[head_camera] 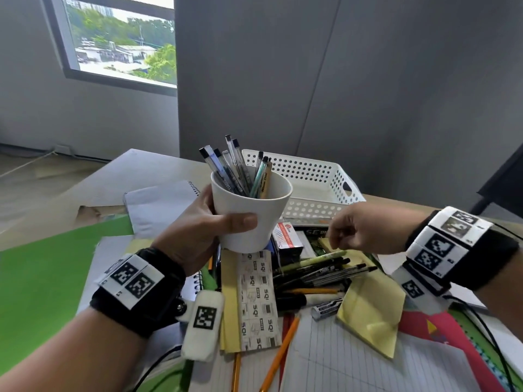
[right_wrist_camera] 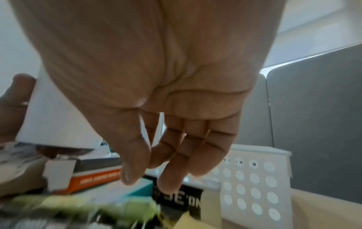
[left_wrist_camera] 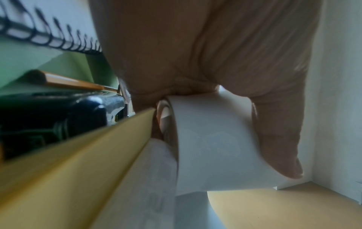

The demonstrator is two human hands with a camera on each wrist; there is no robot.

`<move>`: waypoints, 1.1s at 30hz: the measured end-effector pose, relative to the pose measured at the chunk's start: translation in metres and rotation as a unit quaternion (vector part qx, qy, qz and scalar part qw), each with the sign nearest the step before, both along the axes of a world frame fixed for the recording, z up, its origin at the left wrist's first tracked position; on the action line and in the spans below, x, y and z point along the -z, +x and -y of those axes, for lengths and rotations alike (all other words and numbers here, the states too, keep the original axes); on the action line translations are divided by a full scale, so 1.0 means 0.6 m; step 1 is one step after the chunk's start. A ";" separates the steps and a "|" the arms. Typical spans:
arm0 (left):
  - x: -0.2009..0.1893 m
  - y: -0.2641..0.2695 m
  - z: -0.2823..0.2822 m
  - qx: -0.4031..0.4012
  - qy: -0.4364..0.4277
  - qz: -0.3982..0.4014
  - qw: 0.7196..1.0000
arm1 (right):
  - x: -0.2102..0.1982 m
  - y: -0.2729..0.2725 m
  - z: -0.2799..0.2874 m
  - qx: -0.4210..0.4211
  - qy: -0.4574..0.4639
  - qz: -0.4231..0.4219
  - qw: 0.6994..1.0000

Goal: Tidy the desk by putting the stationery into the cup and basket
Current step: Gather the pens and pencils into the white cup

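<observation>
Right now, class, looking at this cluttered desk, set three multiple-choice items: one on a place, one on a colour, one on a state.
1. Where is the white cup?
A. Inside the basket
B. Held up in the left hand
C. Lying on the green folder

2. What colour is the perforated basket?
A. White
B. Red
C. Black

3. What is the right hand holding?
A. A notebook
B. A pencil
C. Nothing

Answers: 1 B, the thumb and fingers wrap the cup, which is full of pens. 2 A, its walls and rim are white. 3 C, its loosely curled fingers are empty above the loose pens.
</observation>
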State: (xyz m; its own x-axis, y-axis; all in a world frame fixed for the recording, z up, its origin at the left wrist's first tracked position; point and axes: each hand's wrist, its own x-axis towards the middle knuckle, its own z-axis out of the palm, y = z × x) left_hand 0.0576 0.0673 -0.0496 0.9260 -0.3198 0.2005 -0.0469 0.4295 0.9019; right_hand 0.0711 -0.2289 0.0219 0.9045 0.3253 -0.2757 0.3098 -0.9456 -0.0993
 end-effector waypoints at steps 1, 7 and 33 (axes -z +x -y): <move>-0.001 -0.001 0.000 0.000 0.001 -0.001 1.000 | -0.009 0.002 0.002 0.000 0.009 0.005 1.000; -0.004 -0.002 0.001 -0.003 0.009 -0.009 1.000 | 0.006 0.002 -0.003 -0.006 -0.015 -0.037 0.999; 0.002 0.001 0.003 -0.004 0.023 0.001 1.000 | -0.164 -0.035 -0.070 -0.081 0.237 0.262 0.932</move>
State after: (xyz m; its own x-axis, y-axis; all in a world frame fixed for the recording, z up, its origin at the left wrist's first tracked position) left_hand 0.0582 0.0655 -0.0507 0.9283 -0.3208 0.1881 -0.0527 0.3872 0.9205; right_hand 0.0503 -0.1870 0.1201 0.8031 0.4426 0.3989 0.5682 -0.7705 -0.2890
